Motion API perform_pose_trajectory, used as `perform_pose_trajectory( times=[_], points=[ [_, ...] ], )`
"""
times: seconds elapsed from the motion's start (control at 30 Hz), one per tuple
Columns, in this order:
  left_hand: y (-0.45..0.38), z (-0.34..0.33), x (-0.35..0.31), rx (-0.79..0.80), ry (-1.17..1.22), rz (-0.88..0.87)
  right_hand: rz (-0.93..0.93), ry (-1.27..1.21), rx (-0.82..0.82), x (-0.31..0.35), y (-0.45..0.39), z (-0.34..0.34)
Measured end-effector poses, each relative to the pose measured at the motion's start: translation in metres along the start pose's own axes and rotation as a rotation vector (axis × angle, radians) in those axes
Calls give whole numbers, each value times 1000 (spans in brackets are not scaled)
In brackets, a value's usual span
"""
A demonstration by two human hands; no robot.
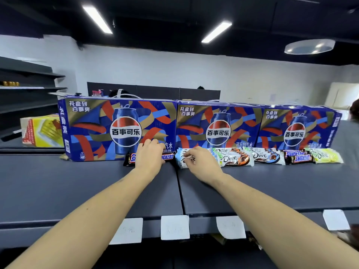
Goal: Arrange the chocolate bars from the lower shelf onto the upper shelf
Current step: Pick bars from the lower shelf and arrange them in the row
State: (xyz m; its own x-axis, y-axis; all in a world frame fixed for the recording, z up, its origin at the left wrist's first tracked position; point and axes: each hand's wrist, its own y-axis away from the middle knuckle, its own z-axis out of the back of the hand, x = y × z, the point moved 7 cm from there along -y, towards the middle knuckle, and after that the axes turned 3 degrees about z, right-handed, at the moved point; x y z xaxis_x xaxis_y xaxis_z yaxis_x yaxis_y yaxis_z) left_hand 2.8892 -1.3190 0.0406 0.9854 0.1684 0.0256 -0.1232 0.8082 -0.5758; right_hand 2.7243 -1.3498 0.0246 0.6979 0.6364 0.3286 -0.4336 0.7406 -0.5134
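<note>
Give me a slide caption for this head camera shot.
Left hand on Snickers bars, right hand on a Dove bar, before Pepsi boxes.

black ceiling point(174, 8) fills the top of the frame, with two long strip lights point(97, 19) angled at upper left and upper centre, and a round translucent fixture point(309, 46) at upper right. white wall point(155, 66) runs across the middle band. dark grey shelving point(27, 90) stands at the left edge, small gold-topped items on one tier. low dark partition point(155, 92) sits centre, in front of the wall. pale doorway-like panel point(342, 96) at far right, blurred. white blank label tags point(174, 227) hang along the lower centre shelf edge. floor not visible.
</note>
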Motion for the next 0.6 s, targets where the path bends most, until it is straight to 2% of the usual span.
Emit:
perform_pose_trajectory(
  times=[0.33, 0.6],
  points=[
    [51, 30, 1, 19, 9, 82, -5, 8, 47, 20, 45, 15],
    [124, 74, -41, 87, -38, 151, 3, 21, 123, 25, 124, 55]
  ],
)
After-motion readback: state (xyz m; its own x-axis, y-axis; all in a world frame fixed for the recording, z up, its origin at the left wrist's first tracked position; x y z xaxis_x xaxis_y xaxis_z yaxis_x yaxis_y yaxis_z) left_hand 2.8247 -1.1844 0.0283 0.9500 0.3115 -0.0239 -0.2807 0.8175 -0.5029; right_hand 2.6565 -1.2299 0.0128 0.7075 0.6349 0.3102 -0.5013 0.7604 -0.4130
